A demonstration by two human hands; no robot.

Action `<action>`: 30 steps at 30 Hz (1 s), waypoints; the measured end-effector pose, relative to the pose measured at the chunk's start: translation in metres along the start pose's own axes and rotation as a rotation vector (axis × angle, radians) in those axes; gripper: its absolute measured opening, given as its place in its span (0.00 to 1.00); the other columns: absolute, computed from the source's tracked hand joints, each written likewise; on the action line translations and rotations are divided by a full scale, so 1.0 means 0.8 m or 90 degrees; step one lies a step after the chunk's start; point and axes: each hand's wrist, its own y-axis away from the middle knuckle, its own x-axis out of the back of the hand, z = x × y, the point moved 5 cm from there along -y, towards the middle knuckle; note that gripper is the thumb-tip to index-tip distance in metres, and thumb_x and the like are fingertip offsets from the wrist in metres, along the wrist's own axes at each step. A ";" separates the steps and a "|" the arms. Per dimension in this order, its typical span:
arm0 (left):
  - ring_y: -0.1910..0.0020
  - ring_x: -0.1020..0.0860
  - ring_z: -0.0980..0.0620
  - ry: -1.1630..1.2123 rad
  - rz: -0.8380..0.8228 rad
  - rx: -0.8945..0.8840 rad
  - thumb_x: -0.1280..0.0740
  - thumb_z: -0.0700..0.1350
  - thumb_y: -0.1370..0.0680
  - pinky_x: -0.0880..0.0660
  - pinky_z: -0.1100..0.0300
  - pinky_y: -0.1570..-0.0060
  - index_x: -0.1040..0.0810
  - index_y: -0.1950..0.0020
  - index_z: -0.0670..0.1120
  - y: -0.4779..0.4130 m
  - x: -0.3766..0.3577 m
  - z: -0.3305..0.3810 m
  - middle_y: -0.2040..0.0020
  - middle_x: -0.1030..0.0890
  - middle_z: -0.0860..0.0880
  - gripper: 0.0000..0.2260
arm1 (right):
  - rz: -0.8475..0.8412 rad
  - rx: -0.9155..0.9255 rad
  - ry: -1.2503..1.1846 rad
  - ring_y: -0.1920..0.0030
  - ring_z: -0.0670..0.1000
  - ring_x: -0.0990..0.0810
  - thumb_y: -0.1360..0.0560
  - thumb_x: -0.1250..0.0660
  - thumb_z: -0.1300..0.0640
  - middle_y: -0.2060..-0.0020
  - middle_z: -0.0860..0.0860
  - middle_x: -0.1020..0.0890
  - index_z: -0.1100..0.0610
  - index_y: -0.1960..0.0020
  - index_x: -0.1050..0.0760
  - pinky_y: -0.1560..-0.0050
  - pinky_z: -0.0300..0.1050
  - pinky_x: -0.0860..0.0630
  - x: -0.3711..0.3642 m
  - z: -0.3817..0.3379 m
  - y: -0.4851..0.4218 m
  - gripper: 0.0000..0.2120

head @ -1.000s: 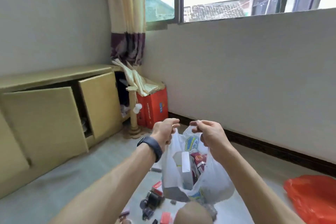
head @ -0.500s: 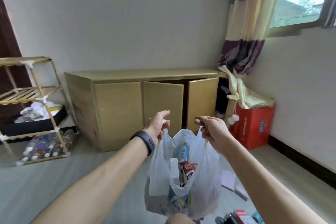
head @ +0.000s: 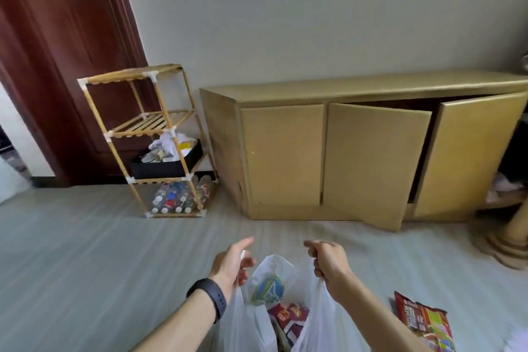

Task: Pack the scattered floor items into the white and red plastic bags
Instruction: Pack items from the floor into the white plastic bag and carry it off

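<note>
I hold the white plastic bag (head: 251, 323) up by its two handles, low in the middle of the view. My left hand (head: 233, 261), with a black band on the wrist, pinches the left handle, index finger pointing out. My right hand (head: 328, 263) grips the right handle in a fist. The bag's mouth is open between them, showing a red packet (head: 288, 320) and a blue-green item (head: 268, 290) inside. A red and green snack packet (head: 423, 320) lies on the floor to the right. No red bag is in view.
A tan low cabinet (head: 285, 157) with two doors ajar stands against the far wall. Left of it is a bamboo rack (head: 148, 128) holding a black box and plastic bottles. A dark red door (head: 57, 66) is at left. A wooden post base (head: 508, 240) sits at right.
The view has swung left from the window wall to the cabinet, rack and door. Both hands kept hold of the white bag's handles and now sit lower in the frame.
</note>
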 end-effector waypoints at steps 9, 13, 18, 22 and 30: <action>0.79 0.32 0.51 0.052 0.072 0.155 0.29 0.53 0.27 0.34 0.62 0.74 0.19 0.52 0.38 -0.110 0.007 0.030 0.72 0.24 0.47 0.17 | -0.118 -0.045 0.187 0.71 0.50 0.34 0.21 0.37 0.60 0.67 0.54 0.26 0.68 0.52 0.21 0.69 0.44 0.38 -0.075 -0.035 -0.118 0.11; 0.71 0.25 0.47 0.088 0.060 0.196 0.28 0.55 0.29 0.27 0.58 0.67 0.20 0.46 0.38 -0.086 0.005 0.121 0.69 0.19 0.45 0.22 | -0.131 -0.039 0.194 0.71 0.51 0.33 0.20 0.37 0.59 0.71 0.51 0.27 0.62 0.56 0.22 0.65 0.46 0.34 -0.084 -0.152 -0.107 0.09; 0.71 0.25 0.49 0.114 0.033 0.157 0.29 0.55 0.28 0.29 0.56 0.66 0.23 0.40 0.41 -0.027 0.013 0.327 0.68 0.19 0.47 0.22 | -0.134 -0.019 0.160 0.71 0.50 0.33 0.22 0.34 0.61 0.73 0.50 0.31 0.59 0.62 0.25 0.65 0.44 0.33 -0.115 -0.362 -0.070 0.10; 0.70 0.28 0.51 0.126 0.026 0.110 0.32 0.52 0.24 0.35 0.60 0.70 0.25 0.45 0.45 0.025 0.037 0.511 0.71 0.21 0.48 0.13 | -0.122 -0.015 0.145 0.73 0.49 0.31 0.23 0.33 0.62 0.75 0.50 0.28 0.60 0.63 0.24 0.66 0.44 0.32 -0.157 -0.535 -0.024 0.10; 0.76 0.35 0.52 0.081 -0.010 0.070 0.34 0.54 0.23 0.41 0.61 0.72 0.30 0.42 0.49 0.099 0.102 0.795 0.73 0.25 0.49 0.15 | -0.134 -0.019 0.102 0.74 0.48 0.34 0.25 0.29 0.54 0.71 0.50 0.25 0.64 0.53 0.20 0.72 0.42 0.37 -0.240 -0.792 0.060 0.12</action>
